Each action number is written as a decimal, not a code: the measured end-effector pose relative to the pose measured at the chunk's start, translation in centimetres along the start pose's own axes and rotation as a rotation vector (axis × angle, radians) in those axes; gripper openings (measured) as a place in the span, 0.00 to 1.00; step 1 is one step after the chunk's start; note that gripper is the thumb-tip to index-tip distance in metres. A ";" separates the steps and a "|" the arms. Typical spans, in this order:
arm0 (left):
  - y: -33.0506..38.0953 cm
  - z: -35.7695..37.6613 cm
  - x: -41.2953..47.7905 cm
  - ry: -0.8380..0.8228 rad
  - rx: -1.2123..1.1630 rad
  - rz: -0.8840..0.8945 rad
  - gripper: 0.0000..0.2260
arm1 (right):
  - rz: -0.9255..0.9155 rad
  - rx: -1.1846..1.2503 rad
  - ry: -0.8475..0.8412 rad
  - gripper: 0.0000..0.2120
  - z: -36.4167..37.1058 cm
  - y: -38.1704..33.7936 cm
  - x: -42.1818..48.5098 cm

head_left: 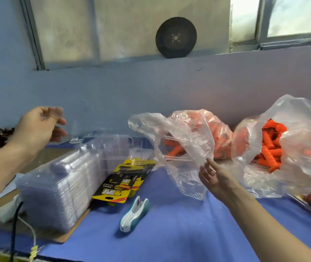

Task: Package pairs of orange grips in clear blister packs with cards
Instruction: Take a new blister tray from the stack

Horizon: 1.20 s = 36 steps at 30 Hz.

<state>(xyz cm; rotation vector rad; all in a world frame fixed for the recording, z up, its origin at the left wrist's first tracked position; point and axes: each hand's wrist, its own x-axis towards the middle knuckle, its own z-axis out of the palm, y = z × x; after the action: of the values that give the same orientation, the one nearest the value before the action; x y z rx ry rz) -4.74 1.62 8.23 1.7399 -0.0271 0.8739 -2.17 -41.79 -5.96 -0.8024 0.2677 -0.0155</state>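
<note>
While the right hand (pixel 210 176) is reaching up in the head view, fingers straight, loosely spread and holding nothing, its fingertips are brushing the limp film of the middle plastic bag (pixel 186 140). Orange grips (pixel 175 151) are lying just beyond, up and left of those fingertips, as matte cylinders slanting toward the upper right; this hand is far nearer them than the other. More are filling the right bag (pixel 271 148). At frame left, the left hand (pixel 35 127) is hovering with fingers curled beside a stiff, glossy blister shell (pixel 86 138); whether it is pinching it cannot be told. Nested shells (pixel 60 186), printed cards (pixel 124 183) and a stapler (pixel 135 212) are sitting lower left.
</note>
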 end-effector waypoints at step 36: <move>-11.1 25.6 -20.8 -0.537 0.489 0.104 0.14 | -0.702 -0.953 0.827 0.28 -21.3 -3.1 -8.7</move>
<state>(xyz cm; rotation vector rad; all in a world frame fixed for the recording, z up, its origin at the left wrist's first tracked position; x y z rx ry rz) -1.30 -24.13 -14.91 2.4132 -0.2808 0.4814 -15.43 -58.00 -15.90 -1.7921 0.7886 -0.9569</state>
